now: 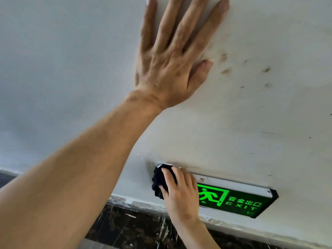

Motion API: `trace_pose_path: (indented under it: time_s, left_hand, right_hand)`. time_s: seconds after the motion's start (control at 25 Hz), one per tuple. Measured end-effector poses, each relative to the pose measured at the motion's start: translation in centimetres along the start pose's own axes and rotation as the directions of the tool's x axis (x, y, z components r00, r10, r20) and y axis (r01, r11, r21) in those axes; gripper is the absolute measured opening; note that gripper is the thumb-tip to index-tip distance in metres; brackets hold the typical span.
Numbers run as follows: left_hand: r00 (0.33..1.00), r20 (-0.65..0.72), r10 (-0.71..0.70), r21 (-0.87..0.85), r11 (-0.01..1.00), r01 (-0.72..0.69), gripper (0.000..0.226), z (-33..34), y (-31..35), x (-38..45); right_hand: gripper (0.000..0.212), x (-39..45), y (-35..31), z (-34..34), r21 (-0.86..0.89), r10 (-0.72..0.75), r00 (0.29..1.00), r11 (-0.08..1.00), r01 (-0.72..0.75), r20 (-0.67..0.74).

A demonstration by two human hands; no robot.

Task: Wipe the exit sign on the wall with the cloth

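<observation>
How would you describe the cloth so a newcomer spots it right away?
Start at the white wall and drop to the green-lit exit sign mounted low, just above the dark marble baseboard. At the sign's left end, the right hand presses a bunched cloth against it. The cloth is the only black, nubby, soft thing there.
</observation>
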State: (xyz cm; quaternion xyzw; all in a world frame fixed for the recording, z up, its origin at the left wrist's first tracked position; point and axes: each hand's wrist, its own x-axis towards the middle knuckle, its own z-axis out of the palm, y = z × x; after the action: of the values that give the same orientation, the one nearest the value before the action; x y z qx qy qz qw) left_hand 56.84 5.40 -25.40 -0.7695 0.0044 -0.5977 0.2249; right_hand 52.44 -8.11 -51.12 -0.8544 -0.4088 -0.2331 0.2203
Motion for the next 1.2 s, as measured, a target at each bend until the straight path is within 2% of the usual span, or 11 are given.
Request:
trace_pose_path:
  time_s: [0.2, 0.48, 1.2]
  left_hand:
    - [1.000, 0.005, -0.021, 0.027, 0.999, 0.021, 0.054, -0.1, 0.0, -0.2]
    - [1.000, -0.007, -0.026, 0.044, 0.999, 0.027, 0.054, -0.1, 0.0, -0.2]
    - [1.000, -0.019, -0.008, 0.052, 0.999, 0.009, 0.057, 0.0, -0.1, -0.6]
  right_hand:
    - [0.041, 0.2, 1.3, -0.3, -0.043, -0.064, 0.998, 0.997, 0.063, -0.016]
    - [0.045, -0.5, 3.4, -1.0, -0.054, -0.010, 0.999, 0.998, 0.008, -0.031]
    - [0.036, -4.1, 13.7, -6.5, -0.279, 0.134, 0.988, 0.948, -0.150, -0.076]
